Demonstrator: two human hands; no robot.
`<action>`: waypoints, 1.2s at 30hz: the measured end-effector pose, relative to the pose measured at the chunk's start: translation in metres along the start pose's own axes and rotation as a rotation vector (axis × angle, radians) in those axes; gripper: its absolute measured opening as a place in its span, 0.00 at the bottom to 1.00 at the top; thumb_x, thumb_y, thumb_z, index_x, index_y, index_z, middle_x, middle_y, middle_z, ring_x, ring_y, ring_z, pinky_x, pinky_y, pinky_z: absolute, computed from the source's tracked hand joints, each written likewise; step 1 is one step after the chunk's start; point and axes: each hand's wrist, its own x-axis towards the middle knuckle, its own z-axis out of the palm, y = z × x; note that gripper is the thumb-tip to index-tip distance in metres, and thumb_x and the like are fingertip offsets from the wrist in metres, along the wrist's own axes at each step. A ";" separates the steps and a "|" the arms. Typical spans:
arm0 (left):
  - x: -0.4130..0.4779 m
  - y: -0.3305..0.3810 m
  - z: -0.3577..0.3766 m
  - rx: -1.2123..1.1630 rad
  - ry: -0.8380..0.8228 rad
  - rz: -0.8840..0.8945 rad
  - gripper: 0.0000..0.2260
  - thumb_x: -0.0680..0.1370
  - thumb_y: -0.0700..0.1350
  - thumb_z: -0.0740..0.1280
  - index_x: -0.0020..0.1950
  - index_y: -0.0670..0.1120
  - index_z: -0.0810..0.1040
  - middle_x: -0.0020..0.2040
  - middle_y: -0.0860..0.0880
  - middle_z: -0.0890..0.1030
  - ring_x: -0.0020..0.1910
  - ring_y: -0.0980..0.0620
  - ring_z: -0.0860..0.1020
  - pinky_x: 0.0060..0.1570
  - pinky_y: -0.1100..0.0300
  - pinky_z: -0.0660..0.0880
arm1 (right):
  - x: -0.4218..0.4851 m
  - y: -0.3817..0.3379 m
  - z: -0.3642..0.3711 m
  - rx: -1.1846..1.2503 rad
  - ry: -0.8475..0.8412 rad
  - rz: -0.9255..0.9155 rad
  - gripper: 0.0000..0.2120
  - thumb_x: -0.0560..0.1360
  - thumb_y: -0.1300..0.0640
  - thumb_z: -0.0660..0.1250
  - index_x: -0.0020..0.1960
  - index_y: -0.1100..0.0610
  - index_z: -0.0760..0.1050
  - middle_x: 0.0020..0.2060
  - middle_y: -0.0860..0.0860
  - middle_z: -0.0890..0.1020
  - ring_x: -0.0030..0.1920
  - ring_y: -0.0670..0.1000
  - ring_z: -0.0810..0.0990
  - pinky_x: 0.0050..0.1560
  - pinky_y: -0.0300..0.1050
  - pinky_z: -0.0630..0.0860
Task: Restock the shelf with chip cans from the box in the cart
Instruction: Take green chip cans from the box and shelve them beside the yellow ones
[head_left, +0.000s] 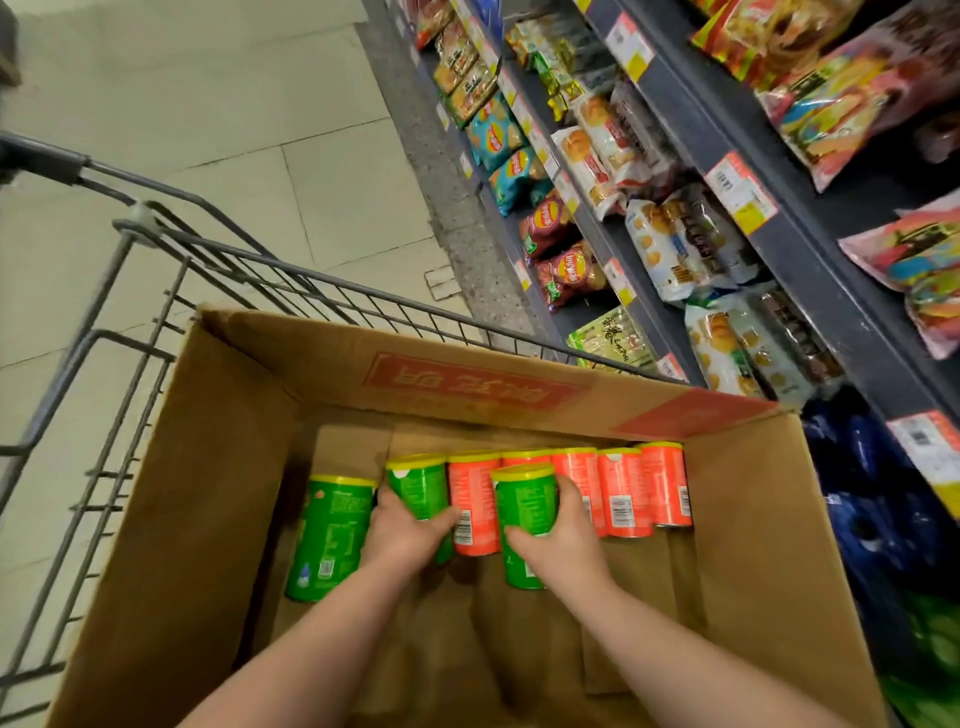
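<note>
An open cardboard box (218, 493) sits in a wire cart (130, 322). Inside it stand green and orange chip cans with yellow lids. My left hand (402, 530) grips a green can (418, 486) in the row. My right hand (558, 538) grips another green can (524, 506), which stands a little in front of the row. One more green can (330, 535) stands alone at the left. Several orange cans (623, 491) fill the row to the right.
Dark store shelves (810, 270) run along the right, packed with chip bags (563, 270), biscuit packs and snack bags, with price tags on the edges. Blue packs lie low at the right. Pale floor tiles (208, 104) stretch beyond the cart.
</note>
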 end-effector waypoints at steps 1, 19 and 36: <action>0.002 0.001 0.003 -0.007 0.015 -0.011 0.41 0.68 0.53 0.76 0.73 0.41 0.60 0.66 0.39 0.73 0.63 0.40 0.74 0.62 0.51 0.71 | 0.001 0.000 -0.001 0.009 -0.004 0.004 0.39 0.66 0.54 0.75 0.72 0.53 0.61 0.59 0.51 0.75 0.61 0.52 0.74 0.61 0.49 0.72; -0.071 -0.002 -0.034 -0.103 -0.036 0.267 0.21 0.69 0.47 0.76 0.54 0.48 0.68 0.48 0.48 0.76 0.44 0.51 0.75 0.43 0.62 0.71 | -0.060 -0.015 -0.025 0.066 0.059 -0.014 0.39 0.69 0.57 0.74 0.74 0.55 0.58 0.61 0.52 0.73 0.58 0.49 0.72 0.58 0.41 0.68; -0.202 -0.037 -0.076 -0.174 -0.180 0.661 0.24 0.70 0.49 0.75 0.62 0.48 0.69 0.53 0.47 0.78 0.50 0.48 0.78 0.52 0.56 0.75 | -0.231 -0.020 -0.063 0.172 0.378 -0.089 0.37 0.69 0.55 0.72 0.73 0.54 0.58 0.55 0.50 0.75 0.51 0.48 0.74 0.50 0.40 0.70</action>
